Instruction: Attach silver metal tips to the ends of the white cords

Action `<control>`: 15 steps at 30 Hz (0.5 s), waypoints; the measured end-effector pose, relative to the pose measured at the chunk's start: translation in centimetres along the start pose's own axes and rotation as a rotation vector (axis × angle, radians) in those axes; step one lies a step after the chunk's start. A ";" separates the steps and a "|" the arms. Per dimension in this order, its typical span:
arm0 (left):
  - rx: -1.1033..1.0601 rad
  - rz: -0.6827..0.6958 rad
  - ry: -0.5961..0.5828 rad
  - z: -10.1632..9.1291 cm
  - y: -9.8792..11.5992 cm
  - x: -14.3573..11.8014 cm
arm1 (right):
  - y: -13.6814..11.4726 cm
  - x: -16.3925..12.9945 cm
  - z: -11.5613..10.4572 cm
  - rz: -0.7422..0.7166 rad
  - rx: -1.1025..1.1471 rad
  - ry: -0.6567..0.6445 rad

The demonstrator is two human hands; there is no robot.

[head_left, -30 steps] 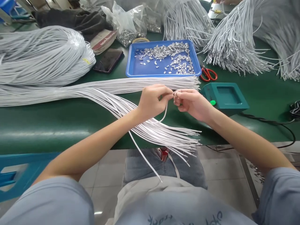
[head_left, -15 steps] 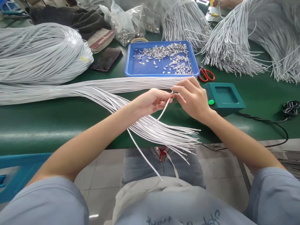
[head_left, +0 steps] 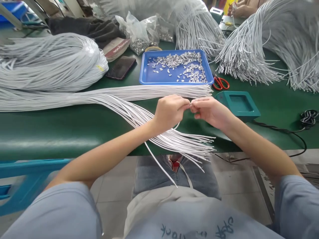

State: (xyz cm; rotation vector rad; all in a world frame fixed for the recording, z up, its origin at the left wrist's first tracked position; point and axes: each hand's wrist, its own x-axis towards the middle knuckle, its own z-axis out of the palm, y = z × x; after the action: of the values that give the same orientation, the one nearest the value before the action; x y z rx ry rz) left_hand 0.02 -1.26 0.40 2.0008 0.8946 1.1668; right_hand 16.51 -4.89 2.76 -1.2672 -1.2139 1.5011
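Across the green workbench (head_left: 74, 132) fans a bundle of white cables (head_left: 181, 142), one white cable (head_left: 177, 126) looping up into the pinch of the left hand (head_left: 169, 111). That hand has just rolled knuckles-up — the right hand (head_left: 211, 111), grip unclear, meeting it at the fingertips — so work on this end seems unfinished.

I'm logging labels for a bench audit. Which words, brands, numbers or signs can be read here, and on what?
None reads with certainty.
Grey-blue fabric shirt front: dark lettering, too distorted to read.
Flat beige item with a red band: pale lettering, too blurred to read.
Yellow tag on the looped grey cable bundle: too small to show any print.
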 end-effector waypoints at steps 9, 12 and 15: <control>-0.448 -0.424 -0.153 1.5 -1.5 0.7 | -1.1 -0.1 -2.0 -0.340 -1.305 0.411; -0.478 -0.444 -0.169 1.6 -1.7 0.8 | -1.4 -0.1 -3.2 -0.169 -1.657 0.227; -0.486 -0.481 -0.180 1.6 -1.8 0.8 | -1.5 -0.1 -3.5 -0.091 -1.821 0.073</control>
State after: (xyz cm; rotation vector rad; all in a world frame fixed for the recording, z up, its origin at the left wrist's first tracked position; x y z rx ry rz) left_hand 1.34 0.10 -1.28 1.3736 0.8393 0.8160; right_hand 20.03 -4.10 4.18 -2.1180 -2.6063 -0.1605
